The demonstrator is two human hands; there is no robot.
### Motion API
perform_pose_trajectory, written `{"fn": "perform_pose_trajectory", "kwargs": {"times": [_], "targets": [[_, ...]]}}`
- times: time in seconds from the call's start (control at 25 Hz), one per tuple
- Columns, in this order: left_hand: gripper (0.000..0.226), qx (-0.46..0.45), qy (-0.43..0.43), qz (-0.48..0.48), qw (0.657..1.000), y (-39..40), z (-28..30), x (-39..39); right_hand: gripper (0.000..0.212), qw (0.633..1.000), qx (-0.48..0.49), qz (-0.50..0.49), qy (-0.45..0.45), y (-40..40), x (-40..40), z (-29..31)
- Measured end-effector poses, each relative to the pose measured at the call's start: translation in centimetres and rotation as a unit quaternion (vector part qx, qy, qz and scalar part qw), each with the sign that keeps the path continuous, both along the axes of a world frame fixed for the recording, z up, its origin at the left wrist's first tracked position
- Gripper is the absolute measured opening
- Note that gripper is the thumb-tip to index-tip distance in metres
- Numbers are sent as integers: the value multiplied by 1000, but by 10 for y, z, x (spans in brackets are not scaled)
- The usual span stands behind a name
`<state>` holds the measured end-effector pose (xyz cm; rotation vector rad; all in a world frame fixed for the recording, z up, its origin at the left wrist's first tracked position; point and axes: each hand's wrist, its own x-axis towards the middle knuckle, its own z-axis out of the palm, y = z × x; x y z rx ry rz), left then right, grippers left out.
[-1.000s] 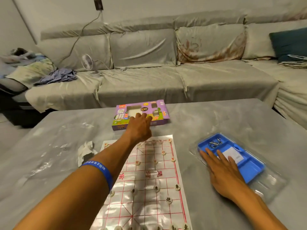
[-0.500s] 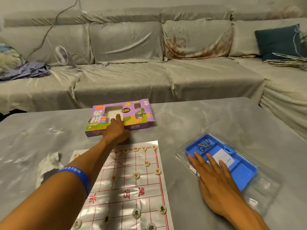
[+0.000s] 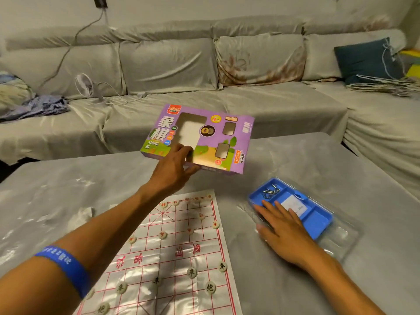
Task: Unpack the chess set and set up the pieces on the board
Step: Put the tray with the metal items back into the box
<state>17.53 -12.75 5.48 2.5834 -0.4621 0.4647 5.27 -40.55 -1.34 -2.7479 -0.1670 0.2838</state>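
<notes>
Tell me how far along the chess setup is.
Done: the board lies flat on the table, with pieces on both ends. In hand: the left hand grips the purple box, lifted off the table; the right hand rests on the blue tray. Left: whether every piece is placed cannot be told.

The purple chess box [image 3: 200, 137] is tilting in the air above the table's far side, its printed face with cut-out windows turned toward the viewer, its near edge being pinched. The board [image 3: 172, 253], a glossy white sheet with a red grid, is lying flat on the table. Round pale pieces [image 3: 192, 272] are sitting scattered across its lines, red-marked ones farther away, black-marked ones nearer.
</notes>
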Motion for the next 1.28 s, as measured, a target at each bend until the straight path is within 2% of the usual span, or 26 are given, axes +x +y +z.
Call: {"fn": "perform_pose_trajectory", "kwargs": {"times": [0.04,0.08,0.16,0.2,0.28,0.32,0.4,0.48,0.56,0.64,0.72,0.84,0.96,1.08,1.16,1.24,1.28], "targets": [[36,-2,14,-29,999,-5,2,-12,54,994,101,-49,-7,1,-3,8],[40,-10,30,-58,998,-11,4,-27,51,968,222,-114,-30,0,-8,17],[45,-35,64,-104,992,-25,5,-59,43,857,453,-235,-70,-9,-20,35],[47,-42,80,-120,989,-33,3,-75,42,801,528,-274,-76,-16,-27,43],[55,-43,108,-142,983,-47,-2,-101,47,722,619,-302,-68,-32,-43,51],[61,-36,123,-149,980,-54,-4,-111,54,700,645,-300,-59,-37,-51,51],[77,-14,153,-172,973,-68,-6,-128,62,686,665,-291,-50,-40,-64,50],[88,14,181,-186,966,-85,-5,-141,55,666,677,-303,-72,-42,-74,46],[99,44,195,-182,963,-100,-8,-148,40,636,684,-338,-117,-49,-77,45],[107,76,183,-168,966,-113,-12,-154,29,608,687,-372,-145,-56,-77,45],[105,82,144,-165,972,-125,-20,-164,30,581,694,-398,-154,-57,-76,45],[89,7,104,-184,977,-147,-31,-183,34,571,692,-413,-158,-51,-72,49],[61,-113,137,-164,970,-154,-33,-189,23,578,692,-410,-139,-48,-64,51],[41,-300,189,-118,927,-150,-25,-184,41,584,696,-407,-92,-51,-61,54],[32,-376,198,-76,902,-148,-19,-179,34,606,682,-402,-81,-52,-61,53],[22,-434,200,-42,877,-147,-15,-176,20,646,654,-383,-96,-50,-61,50],[18,-455,196,-26,868,-147,-14,-174,21,672,631,-373,-104,-50,-60,48]]}}
